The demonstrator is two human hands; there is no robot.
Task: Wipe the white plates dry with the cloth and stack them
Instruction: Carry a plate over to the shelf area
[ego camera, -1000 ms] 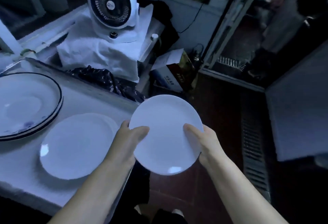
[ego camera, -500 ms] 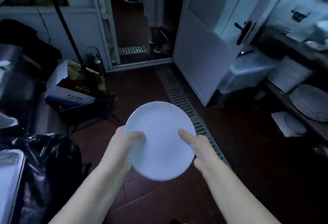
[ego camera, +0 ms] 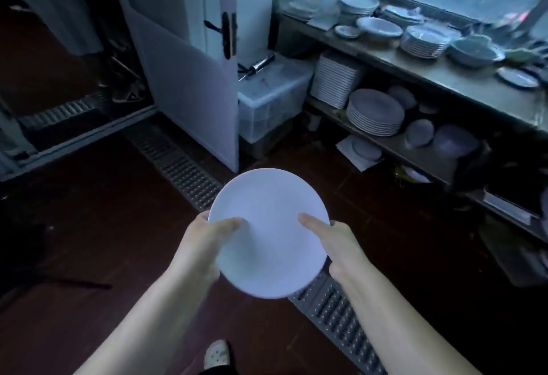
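Between my two hands, over the dark floor, sits the white plate [ego camera: 268, 232]. My left hand [ego camera: 204, 239] and right hand [ego camera: 338, 241] grip opposite rims, thumbs on top. I've swung away from the tabletop toward the stack of round plates [ego camera: 375, 115] on the lower shelf [ego camera: 430, 161] — stacking looks next, with no cloth in view.

Plain white plate [ego camera: 268, 233]; dark red-brown floor [ego camera: 89, 226]; grey perforated drain grate [ego camera: 184, 170]; white door [ego camera: 184, 72] with black handle [ego camera: 226, 34].
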